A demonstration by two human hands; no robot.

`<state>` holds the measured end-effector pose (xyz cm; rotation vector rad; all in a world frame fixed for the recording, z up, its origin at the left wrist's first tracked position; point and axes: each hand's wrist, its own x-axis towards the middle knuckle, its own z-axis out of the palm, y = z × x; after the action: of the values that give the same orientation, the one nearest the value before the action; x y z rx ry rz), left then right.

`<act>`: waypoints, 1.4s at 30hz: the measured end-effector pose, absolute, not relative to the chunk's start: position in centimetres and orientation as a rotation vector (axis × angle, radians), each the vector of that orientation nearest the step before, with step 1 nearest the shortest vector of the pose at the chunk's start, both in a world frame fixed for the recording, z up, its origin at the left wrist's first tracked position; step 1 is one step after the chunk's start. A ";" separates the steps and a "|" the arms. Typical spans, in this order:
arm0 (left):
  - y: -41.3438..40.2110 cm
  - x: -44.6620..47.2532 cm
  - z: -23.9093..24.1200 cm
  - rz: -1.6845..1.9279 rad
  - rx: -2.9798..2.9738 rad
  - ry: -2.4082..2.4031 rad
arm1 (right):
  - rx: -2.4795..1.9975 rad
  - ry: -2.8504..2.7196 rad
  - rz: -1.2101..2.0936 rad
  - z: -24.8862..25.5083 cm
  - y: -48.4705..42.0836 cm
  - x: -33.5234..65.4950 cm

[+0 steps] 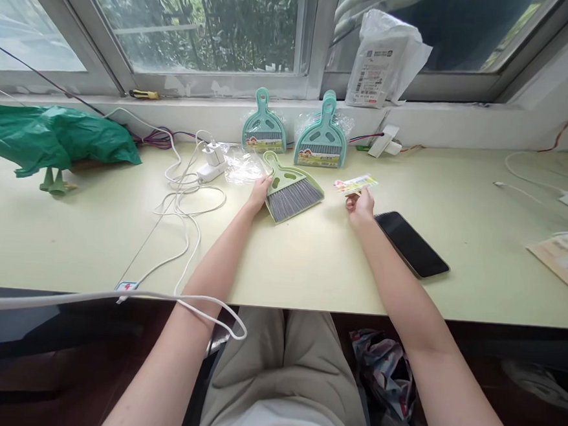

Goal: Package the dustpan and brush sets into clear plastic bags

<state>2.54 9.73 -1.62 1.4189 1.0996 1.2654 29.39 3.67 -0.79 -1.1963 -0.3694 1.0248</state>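
Observation:
My left hand (259, 193) grips the left edge of a light-green mini dustpan and brush set (292, 191), its grey bristles facing up and its handle pointing away. To the right, my right hand (361, 208) pinches a small printed label card (356, 184) just above the table. Crumpled clear plastic wrap (246, 165) lies behind my left hand. Turquoise dustpan and brush sets, in clear wrap with printed labels, lean against the wall: one (264, 122) at left and a stack (321, 134) at right.
A black phone (411, 243) lies beside my right forearm. White cables (183, 193) tangle around a charger (213, 158) on the left. There is a green plastic bag (58, 135) at far left, a packet (565, 259) at far right, and a wrapped parcel (376, 67) on the sill.

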 end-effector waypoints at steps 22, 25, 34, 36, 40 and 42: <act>6.8 7.3 -1.1 0.943 1.702 0.877 | -1.661 -1.896 -0.204 -0.3 -0.1 23.9; 6.5 7.4 -0.7 0.914 1.675 0.843 | -1.639 -1.985 -0.183 0.1 -0.2 24.1; 5.5 6.9 0.4 0.823 1.609 0.795 | -1.733 -1.962 -0.166 0.1 -0.3 23.9; 5.5 6.7 0.5 0.802 1.620 0.808 | -1.743 -1.935 -0.134 0.0 -0.2 23.9; 5.6 6.5 0.8 0.762 1.648 0.840 | -1.763 -1.868 -0.064 -0.1 -0.1 23.9; 5.7 6.5 0.9 0.748 1.664 0.858 | -1.748 -1.845 -0.031 -0.2 0.0 23.9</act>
<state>6.49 5.69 0.94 1.6644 0.8580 0.7477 23.91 -0.02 -0.17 -1.7476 -1.8455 -0.0311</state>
